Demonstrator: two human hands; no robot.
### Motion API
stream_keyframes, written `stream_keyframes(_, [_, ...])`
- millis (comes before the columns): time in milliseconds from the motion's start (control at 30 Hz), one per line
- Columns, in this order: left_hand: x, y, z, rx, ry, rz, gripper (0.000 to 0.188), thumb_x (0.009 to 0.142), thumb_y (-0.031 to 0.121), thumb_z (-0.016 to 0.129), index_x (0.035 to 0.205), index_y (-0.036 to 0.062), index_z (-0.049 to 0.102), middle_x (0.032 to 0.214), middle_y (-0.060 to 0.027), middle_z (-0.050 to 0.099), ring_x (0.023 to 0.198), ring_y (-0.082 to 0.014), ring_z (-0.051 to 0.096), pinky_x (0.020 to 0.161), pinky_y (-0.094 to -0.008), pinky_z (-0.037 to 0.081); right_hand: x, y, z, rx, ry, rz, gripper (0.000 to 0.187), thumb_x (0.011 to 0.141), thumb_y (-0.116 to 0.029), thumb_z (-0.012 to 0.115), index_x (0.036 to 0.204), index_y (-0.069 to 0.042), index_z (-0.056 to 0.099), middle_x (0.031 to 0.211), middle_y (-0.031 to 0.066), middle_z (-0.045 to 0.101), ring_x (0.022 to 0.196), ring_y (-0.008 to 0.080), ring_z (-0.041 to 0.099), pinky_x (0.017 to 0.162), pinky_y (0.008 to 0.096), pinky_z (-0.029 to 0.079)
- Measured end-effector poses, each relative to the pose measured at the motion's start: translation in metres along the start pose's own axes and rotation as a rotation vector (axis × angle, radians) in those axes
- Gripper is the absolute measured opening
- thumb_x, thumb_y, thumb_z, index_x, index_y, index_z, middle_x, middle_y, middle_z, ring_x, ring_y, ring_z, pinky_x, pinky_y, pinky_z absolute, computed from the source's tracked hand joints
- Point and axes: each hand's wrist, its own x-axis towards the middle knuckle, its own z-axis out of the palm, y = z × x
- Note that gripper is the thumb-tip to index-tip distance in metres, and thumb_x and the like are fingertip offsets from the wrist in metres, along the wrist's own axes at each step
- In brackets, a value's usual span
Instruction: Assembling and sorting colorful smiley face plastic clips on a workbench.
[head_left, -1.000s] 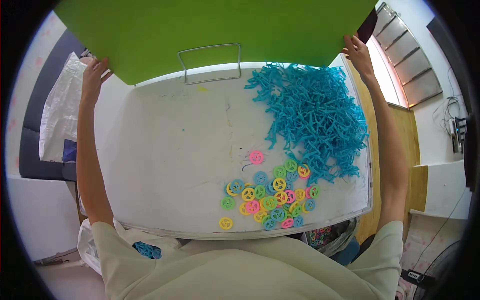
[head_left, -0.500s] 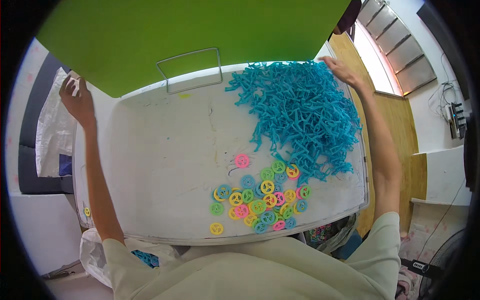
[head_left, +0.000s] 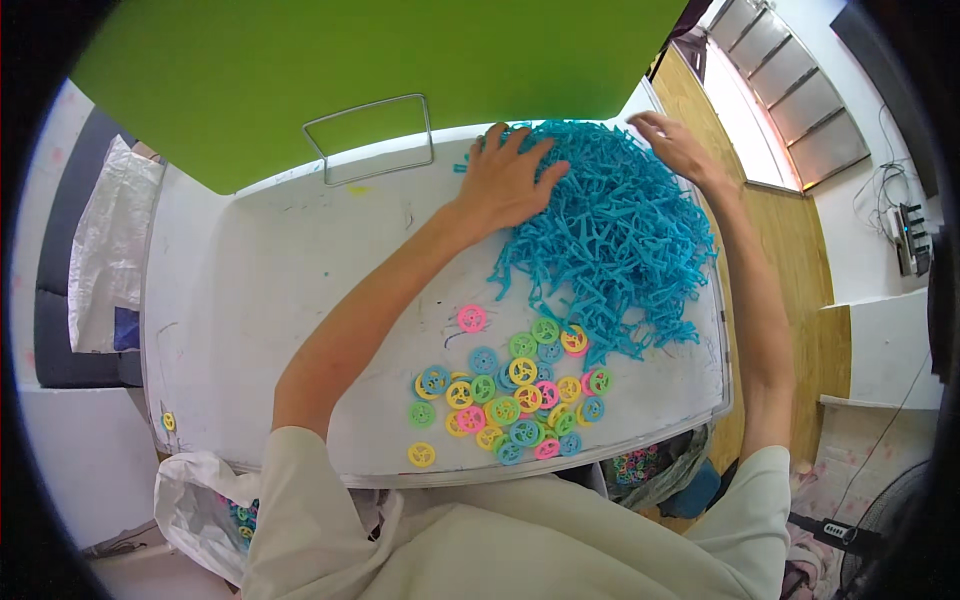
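Note:
A large heap of blue plastic pieces [head_left: 620, 230], thin and branching, covers the right part of the white table [head_left: 260, 300]. My left hand [head_left: 505, 180] lies on the heap's far left edge, its fingers spread and pointing away from me. At the heap's far right corner is my right hand [head_left: 672, 145], fingers loosely stretched, holding nothing that I can see. Nearer to me lies a loose group of small plastic wheels [head_left: 502, 410] in pink, yellow, green and blue. One pink wheel [head_left: 471, 318] sits a little apart from them.
A green board [head_left: 380, 60] with a wire stand [head_left: 368, 140] rises along the table's far side. White bags hang at the left, one a bag [head_left: 200, 500] with coloured pieces inside. A bag of small pieces [head_left: 640, 465] sits below the near right edge.
My left hand has moved right from the table's far left corner onto the blue heap. My right hand stays near the heap's far right corner. The heap's far left edge looks more gathered.

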Motion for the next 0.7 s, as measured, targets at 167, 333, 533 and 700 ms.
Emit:
stream_keyframes(167, [-0.009,0.007,-0.003,-0.07,-0.074,0.039,0.043,0.093,0.037,0.048,0.124,0.0089,0.057,0.127,-0.0169,0.052,0.123,-0.0368,0.041,0.105,-0.0488,0.032,-0.019,-0.029,0.009,0.109,-0.061,0.001,0.045,0.095,-0.04,0.046,0.121,-0.006,0.058,0.118,0.016,0.062,0.113,0.031,0.056,0.096,0.0381,0.043])
stream_keyframes(333, [-0.006,0.004,-0.013,-0.265,-0.133,0.08,0.038,0.09,0.032,0.053,0.116,0.0067,0.061,0.117,-0.0171,0.058,0.115,-0.035,0.048,0.101,-0.0514,0.034,-0.027,-0.027,0.006,0.167,-0.19,-0.141,0.039,0.096,-0.037,0.047,0.113,-0.005,0.063,0.111,0.0143,0.064,0.107,0.0284,0.059,0.091,0.0367,0.046])
stream_keyframes(533, [-0.056,0.024,-0.079,-0.269,0.118,0.134,0.026,0.082,0.016,0.062,0.107,0.0088,0.064,0.105,-0.0126,0.063,0.103,-0.0337,0.056,0.096,-0.0479,0.04,-0.071,-0.041,-0.016,0.124,0.263,-0.33,0.03,0.096,-0.027,0.05,0.112,-0.005,0.062,0.107,0.0105,0.066,0.1,0.0209,0.061,0.088,0.0334,0.046])
stream_keyframes(700, [-0.181,0.073,-0.103,-0.513,-0.269,0.32,0.042,0.08,0.017,0.066,0.12,0.0133,0.056,0.128,-0.0134,0.049,0.118,-0.0372,0.046,0.098,-0.0513,0.038,-0.241,-0.12,0.023,0.43,0.696,-0.027,0.012,0.09,-0.006,0.056,0.094,0.004,0.063,0.086,0.0074,0.065,0.078,0.0144,0.06,0.075,0.0276,0.047])
